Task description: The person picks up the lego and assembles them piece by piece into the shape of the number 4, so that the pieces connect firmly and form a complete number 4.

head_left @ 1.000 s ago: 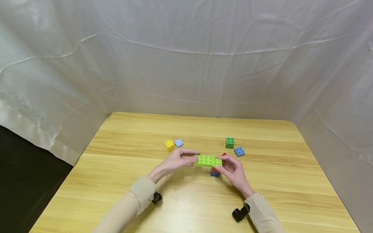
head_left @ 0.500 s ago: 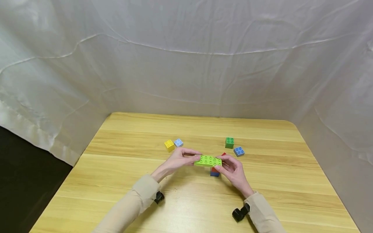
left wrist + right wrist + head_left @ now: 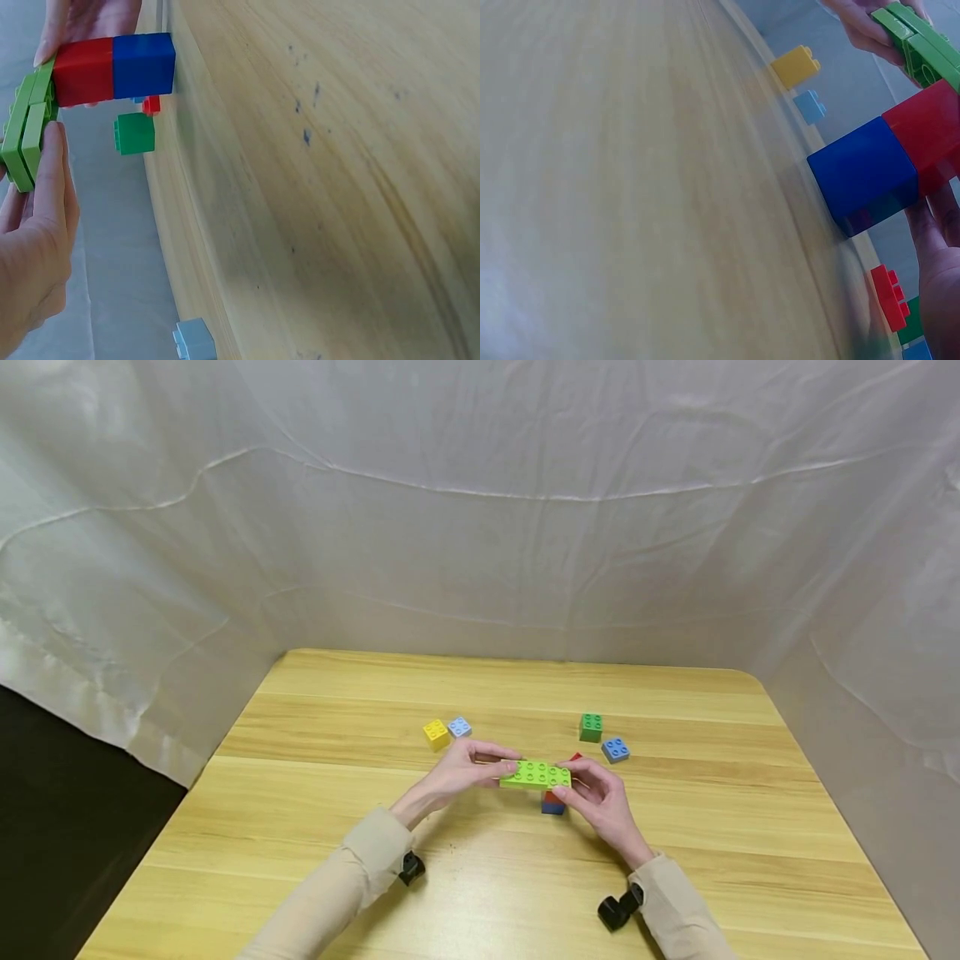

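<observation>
Lime green bricks (image 3: pixel 531 773), joined into a long flat piece, lie across a red brick (image 3: pixel 84 71) that sits on a blue brick (image 3: pixel 144 66). Their left part juts out past this stack. My left hand (image 3: pixel 468 772) pinches that jutting end, thumb on top and fingertips underneath. At the right end, my right hand (image 3: pixel 603 806) holds the lime bricks between thumb and index finger. In the right wrist view, fingers of this hand (image 3: pixel 939 244) also lie against the red brick. In the head view, the lime piece hides most of the red and blue bricks.
Beyond my left hand are a yellow brick (image 3: pixel 436 735) and a light blue brick (image 3: pixel 460 727). Behind my right hand stand a dark green brick (image 3: pixel 591 728) and a blue flat brick (image 3: pixel 616 750). A separate small red brick (image 3: pixel 889 298) lies behind the stack.
My left hand has shifted slightly right along the lime bricks, keeping its pinch. My right hand and the loose bricks look unchanged.
</observation>
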Action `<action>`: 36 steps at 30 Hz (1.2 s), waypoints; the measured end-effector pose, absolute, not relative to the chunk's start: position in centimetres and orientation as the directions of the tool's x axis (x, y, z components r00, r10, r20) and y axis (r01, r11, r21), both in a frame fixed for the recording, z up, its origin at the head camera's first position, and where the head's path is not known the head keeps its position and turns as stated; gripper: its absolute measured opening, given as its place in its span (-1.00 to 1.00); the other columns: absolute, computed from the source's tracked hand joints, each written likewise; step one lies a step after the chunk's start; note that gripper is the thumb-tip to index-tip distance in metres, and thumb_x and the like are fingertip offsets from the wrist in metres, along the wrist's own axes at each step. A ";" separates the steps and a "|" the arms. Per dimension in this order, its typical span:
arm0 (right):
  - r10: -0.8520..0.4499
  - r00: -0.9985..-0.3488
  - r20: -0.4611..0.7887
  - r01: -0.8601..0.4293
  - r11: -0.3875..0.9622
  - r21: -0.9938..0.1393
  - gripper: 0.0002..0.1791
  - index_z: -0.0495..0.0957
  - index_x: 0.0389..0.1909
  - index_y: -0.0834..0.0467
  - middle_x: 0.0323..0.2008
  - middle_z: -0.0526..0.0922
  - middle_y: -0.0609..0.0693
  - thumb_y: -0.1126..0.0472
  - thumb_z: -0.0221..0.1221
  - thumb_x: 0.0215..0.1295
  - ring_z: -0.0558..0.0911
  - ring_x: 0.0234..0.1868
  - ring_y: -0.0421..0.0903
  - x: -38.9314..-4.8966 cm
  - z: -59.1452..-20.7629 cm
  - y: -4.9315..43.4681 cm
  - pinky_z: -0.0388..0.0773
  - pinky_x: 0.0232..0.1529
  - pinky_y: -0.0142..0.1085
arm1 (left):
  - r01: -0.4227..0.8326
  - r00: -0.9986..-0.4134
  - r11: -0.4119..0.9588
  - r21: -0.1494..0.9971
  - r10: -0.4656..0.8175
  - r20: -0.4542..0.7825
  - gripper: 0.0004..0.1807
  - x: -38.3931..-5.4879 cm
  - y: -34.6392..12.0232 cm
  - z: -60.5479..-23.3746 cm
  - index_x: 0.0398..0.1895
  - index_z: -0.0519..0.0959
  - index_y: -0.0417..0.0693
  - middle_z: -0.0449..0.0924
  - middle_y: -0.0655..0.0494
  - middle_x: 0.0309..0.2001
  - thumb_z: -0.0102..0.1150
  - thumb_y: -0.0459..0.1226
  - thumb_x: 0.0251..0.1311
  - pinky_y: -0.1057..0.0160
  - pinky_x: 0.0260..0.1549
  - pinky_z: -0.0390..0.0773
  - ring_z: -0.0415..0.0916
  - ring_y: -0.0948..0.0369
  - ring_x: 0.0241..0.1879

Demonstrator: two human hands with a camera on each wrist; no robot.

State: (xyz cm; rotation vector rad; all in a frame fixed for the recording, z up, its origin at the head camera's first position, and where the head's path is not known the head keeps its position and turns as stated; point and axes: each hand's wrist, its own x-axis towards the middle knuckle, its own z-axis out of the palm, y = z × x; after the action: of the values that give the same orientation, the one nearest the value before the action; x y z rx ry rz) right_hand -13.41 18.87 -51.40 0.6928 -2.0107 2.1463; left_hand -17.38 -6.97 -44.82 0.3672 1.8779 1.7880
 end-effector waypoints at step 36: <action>-0.222 -0.886 0.406 -0.391 -0.111 -0.914 -0.64 0.44 0.04 0.58 -0.02 0.64 -0.16 0.58 0.21 0.23 0.66 0.05 -0.29 -13.4 -51.3 18.9 0.65 0.10 -0.45 | -0.142 -0.833 0.068 0.988 0.530 -0.156 -0.63 -17.3 -6.6 -44.5 0.15 0.57 -0.38 0.67 -0.24 0.11 0.25 -0.39 0.30 -0.07 0.04 0.69 0.72 0.26 -0.20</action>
State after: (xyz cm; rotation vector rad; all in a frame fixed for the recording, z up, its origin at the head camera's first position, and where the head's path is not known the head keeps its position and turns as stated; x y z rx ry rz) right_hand -13.39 18.91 -51.30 0.6993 -2.0109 2.1450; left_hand -17.29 -6.55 -44.49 0.3850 1.8662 1.8172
